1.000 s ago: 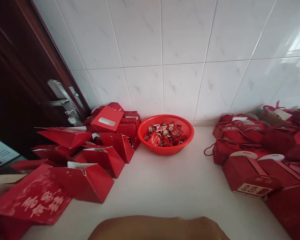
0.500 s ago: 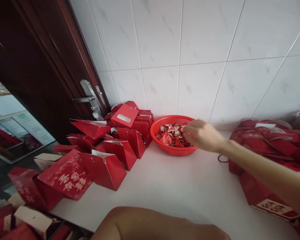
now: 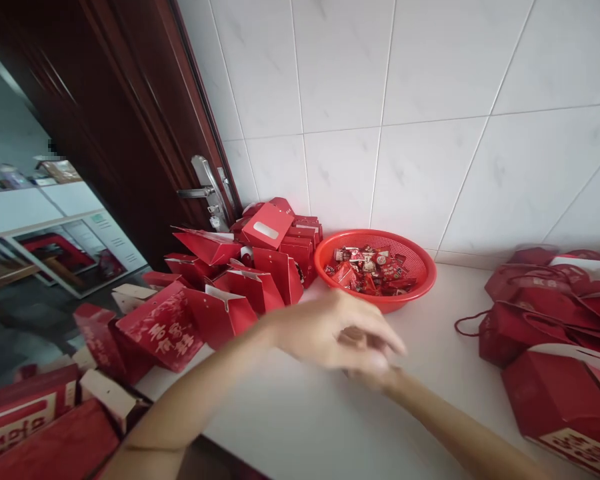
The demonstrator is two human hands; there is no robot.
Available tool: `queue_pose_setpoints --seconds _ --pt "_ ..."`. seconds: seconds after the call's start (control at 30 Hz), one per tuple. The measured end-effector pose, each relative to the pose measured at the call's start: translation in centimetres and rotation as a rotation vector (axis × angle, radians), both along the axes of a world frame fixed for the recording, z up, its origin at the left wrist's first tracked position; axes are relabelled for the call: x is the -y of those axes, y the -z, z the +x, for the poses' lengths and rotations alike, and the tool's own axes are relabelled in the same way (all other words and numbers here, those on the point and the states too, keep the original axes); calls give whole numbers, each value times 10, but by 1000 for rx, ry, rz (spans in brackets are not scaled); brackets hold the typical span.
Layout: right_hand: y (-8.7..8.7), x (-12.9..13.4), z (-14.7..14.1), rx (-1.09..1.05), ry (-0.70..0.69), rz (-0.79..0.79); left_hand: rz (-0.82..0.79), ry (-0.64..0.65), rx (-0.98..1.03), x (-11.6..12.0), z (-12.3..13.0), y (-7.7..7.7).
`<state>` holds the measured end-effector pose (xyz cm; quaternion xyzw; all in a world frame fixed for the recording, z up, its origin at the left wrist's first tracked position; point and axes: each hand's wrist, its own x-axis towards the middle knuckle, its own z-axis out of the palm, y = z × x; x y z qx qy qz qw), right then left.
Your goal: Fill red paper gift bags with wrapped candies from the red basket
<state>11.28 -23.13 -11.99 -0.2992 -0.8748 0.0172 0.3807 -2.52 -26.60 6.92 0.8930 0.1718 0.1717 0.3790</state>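
Note:
My left hand reaches in over the white tabletop, in front of the red basket. Its thumb and fingers are apart and lie around my right hand. The right hand is curled beneath the left one and partly covered by it; whatever its fingers hold is hidden. Behind both hands stands a round red plastic basket. Red-wrapped candies are heaped in it. Left of the hands, several red paper gift boxes stand with their tops open.
More red gift boxes with handles are piled at the right. Further boxes crowd the lower left, below the table edge. A tiled wall rises behind the table, and a dark wooden door with a metal handle is at the left.
My right hand has come out of the basket toward me. My left hand has risen from the bottom edge to meet it. The view has swung slightly left.

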Motion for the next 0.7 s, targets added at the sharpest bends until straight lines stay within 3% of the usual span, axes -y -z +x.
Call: queue_pose_setpoints --seconds 0.07,0.17,0.27,0.4,0.53,0.7 --pt "5 6 5 -15 -60 -47 22 -254 40 0 -27 -19" --pt "7 13 13 -86 -83 -159 54 -511 -160 11 -58 -33" --pt "7 15 17 -97 -57 -221 97 -582 -386 33 -76 -34" --pt "6 15 20 -96 -48 -255 126 -687 -533 62 -88 -26" --pt "4 17 23 -91 -7 -292 31 -653 -666 76 -105 -3" --pt "0 20 23 -93 17 -302 -330 -439 -721 85 -126 39"
